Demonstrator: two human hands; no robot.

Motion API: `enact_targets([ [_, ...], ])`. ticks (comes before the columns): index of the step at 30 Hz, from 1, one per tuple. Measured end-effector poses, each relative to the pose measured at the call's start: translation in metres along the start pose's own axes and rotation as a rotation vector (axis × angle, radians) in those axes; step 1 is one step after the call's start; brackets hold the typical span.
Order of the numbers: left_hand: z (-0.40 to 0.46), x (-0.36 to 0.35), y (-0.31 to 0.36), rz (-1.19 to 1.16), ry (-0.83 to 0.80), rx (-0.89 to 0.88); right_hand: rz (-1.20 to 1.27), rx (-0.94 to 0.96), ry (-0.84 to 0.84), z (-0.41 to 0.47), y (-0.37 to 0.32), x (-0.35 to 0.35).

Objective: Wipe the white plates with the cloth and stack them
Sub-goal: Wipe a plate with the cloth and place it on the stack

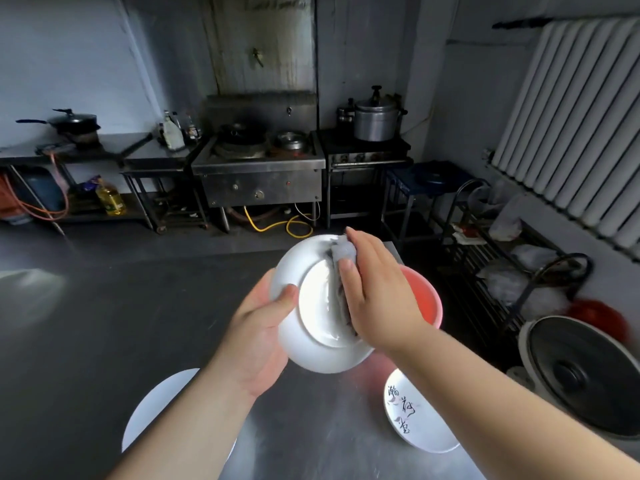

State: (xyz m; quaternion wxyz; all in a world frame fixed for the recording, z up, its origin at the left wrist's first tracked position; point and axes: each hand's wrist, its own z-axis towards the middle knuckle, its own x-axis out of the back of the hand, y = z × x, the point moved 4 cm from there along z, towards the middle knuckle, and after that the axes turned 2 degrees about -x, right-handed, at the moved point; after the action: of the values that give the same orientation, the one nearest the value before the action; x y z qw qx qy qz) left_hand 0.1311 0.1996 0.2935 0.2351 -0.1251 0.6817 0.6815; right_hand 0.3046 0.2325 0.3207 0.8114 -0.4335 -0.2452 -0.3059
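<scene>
My left hand [258,336] grips the left rim of a white plate [311,348] held tilted above the steel table, thumb on its upper face. My right hand [375,292] presses a grey cloth [341,252] against the plate's inner surface, fingers curled over the cloth, thumb on top. A second white plate [152,407] lies flat on the table at the lower left, partly under my left forearm. A white plate with dark painted characters [415,420] lies at the lower right, partly hidden by my right forearm.
A pink basin [427,299] sits on the steel table [104,323] behind my right hand. Off the table's right edge stand a wire rack [502,271] with bags and a large round metal lid [585,375]. Stoves and pots line the far wall.
</scene>
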Motion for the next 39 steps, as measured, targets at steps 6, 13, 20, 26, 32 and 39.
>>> enact_targets([
  [6,-0.002,0.002,-0.004,-0.071,0.005,0.053,-0.051,-0.001,-0.12,0.011,0.004,0.004],
  [13,0.004,0.004,0.007,-0.227,0.122,-0.006,0.045,-0.017,0.058,-0.044,-0.008,-0.011],
  [20,0.006,-0.007,-0.003,-0.271,0.236,-0.009,0.161,-0.148,0.107,-0.023,0.002,-0.002],
  [26,0.009,-0.011,-0.009,-0.322,0.296,-0.024,0.164,-0.175,0.165,-0.057,-0.009,-0.027],
  [32,0.015,-0.019,-0.001,-0.346,0.299,-0.045,0.207,-0.268,0.211,-0.031,-0.006,-0.022],
  [39,0.008,-0.009,-0.004,-0.282,0.152,0.064,0.407,-0.261,0.259,-0.023,0.013,-0.001],
])
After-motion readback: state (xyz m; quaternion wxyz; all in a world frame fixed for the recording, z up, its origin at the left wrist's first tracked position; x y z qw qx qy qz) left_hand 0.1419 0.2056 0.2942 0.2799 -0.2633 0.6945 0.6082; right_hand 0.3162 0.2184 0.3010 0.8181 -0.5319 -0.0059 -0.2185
